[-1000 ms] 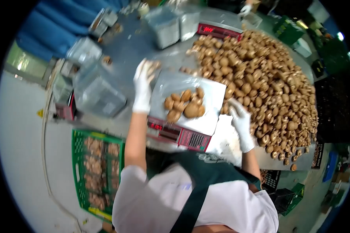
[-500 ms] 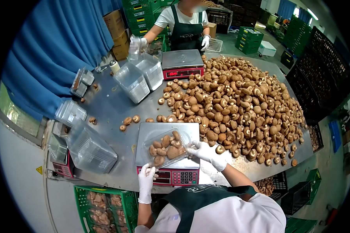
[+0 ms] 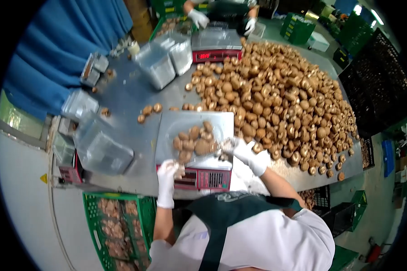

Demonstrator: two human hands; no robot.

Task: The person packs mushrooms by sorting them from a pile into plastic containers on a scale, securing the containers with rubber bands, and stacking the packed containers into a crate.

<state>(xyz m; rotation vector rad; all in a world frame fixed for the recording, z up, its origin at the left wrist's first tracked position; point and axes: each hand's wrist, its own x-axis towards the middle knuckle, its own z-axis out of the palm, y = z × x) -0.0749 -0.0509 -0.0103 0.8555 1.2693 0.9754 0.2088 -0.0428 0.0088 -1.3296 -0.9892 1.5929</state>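
A clear plastic tray [image 3: 206, 157] of brown mushrooms [image 3: 202, 147] is over the silver plate of the near scale [image 3: 167, 122]. Its front-left corner is pinched by the fingers of my left hand [image 3: 168, 175], gloved in white. My right hand [image 3: 243, 152], gloved too, is closed on the tray's right edge. Motion blur softens the fingertips, and I cannot tell whether the tray rests on the plate or hangs just above it. The red front panel [image 3: 208, 179] of the scale shows below the tray.
A big heap of mushrooms [image 3: 289, 99] covers the table's right side. Nested clear trays [image 3: 105, 144] stand at left, more [image 3: 158, 63] farther back beside a second scale [image 3: 216, 40]. A green crate [image 3: 149, 217] holds packed trays below left. Across the table stands a co-worker with gloved hands [image 3: 198, 18].
My view has tipped downward, so everything sits higher in the picture, with blur. Both my hands still hold the tray. The co-worker's hand has moved from the stacked trays toward the far scale.
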